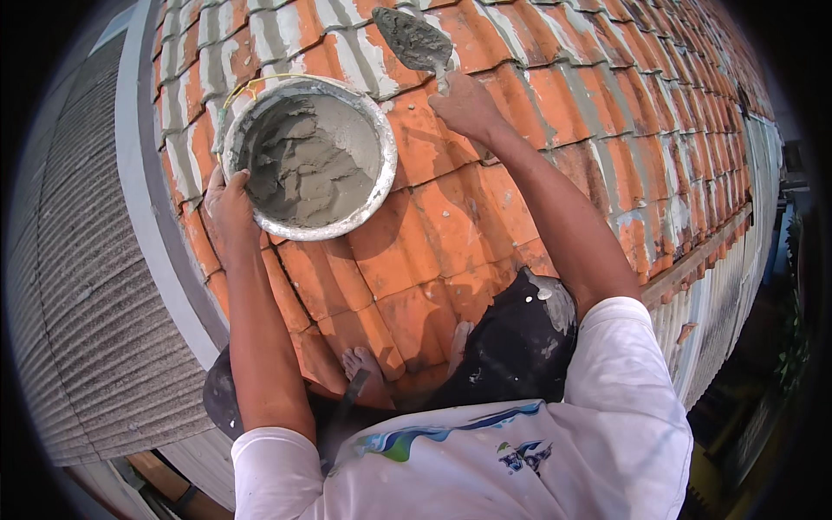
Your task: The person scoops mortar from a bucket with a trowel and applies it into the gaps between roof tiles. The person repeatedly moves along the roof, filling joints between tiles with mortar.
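Observation:
A round bucket of wet grey mortar, with a whitened rim and a thin yellow handle, is over the orange roof tiles, left of centre. My left hand grips the bucket's left edge, thumb at the rim. Up and to the right, my right hand is closed round the handle of a trowel, whose blade carries a dollop of grey mortar. The tiles around both hands are partly streaked with grey and whitish mortar along their ridges.
A pale concrete edge borders the tiles on the left, beside a corrugated grey roof. On the right are a wooden batten and lower corrugated sheets, with a dark drop beyond. My bare feet rest on the tiles.

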Demonstrator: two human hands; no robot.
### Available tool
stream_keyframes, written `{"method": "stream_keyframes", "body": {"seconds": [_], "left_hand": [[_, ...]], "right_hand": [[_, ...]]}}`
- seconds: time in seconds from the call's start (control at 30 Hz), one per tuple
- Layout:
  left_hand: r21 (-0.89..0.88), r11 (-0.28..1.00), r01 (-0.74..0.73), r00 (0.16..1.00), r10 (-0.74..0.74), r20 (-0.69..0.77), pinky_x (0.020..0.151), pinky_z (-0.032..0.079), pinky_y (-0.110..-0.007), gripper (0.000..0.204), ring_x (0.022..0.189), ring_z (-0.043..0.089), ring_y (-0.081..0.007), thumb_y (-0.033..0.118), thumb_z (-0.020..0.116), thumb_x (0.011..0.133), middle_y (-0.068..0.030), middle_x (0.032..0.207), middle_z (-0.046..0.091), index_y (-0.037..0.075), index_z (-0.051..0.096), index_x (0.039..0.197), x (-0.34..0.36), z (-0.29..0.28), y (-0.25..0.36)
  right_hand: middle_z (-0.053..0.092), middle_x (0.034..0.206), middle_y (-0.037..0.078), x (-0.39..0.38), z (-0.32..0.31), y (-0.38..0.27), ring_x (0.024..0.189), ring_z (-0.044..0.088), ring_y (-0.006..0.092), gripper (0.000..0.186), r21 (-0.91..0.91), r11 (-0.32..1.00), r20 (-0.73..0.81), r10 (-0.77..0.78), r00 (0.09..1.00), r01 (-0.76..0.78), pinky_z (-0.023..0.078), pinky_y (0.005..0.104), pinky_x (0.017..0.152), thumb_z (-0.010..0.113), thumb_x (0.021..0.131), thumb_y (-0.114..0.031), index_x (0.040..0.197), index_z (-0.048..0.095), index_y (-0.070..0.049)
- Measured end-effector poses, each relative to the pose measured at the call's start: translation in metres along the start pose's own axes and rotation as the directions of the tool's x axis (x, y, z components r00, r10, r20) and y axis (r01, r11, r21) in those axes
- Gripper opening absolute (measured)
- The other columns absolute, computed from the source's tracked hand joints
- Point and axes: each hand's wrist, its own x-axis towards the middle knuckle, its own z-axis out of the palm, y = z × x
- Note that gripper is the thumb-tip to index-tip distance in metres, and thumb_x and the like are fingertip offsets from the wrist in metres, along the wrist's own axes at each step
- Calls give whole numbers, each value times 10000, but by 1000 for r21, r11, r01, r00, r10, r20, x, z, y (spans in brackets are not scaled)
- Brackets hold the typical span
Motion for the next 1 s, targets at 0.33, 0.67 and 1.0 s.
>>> {"method": "stream_keyframes", "body": {"seconds": [0.33, 0.67, 1.0], "left_hand": [[283, 958, -42, 997, 59, -50, 912, 535, -320, 359, 991, 706, -168, 49, 655, 944, -85, 1154, 767, -40, 721, 1286, 1, -7, -2], [267, 964, -9, 999, 20, -40, 845, 538, -313, 296, 912, 677, -133, 53, 666, 934, -50, 1036, 759, -37, 739, 1207, 9, -15, -5], [333, 941, -63, 996, 81, -43, 982, 525, -333, 520, 1118, 679, -162, 390, 700, 1072, -102, 1214, 750, -63, 712, 1326, -3, 6, 10]], "right_hand": [[784, 989, 209, 90, 22, 181, 991, 746, 390, 441, 106, 994, 99, 1, 995, -12, 562, 471, 867, 768, 827, -421, 1019, 778, -24], [789, 1021, 201, 84, -6, 193, 1026, 750, 386, 446, -18, 987, 88, -157, 984, 159, 570, 478, 911, 678, 932, -410, 1153, 729, -26], [730, 980, 269, -48, -61, 62, 1028, 715, 455, 346, -221, 975, 119, 5, 993, 21, 543, 529, 922, 600, 988, -283, 1081, 632, 49]]}}
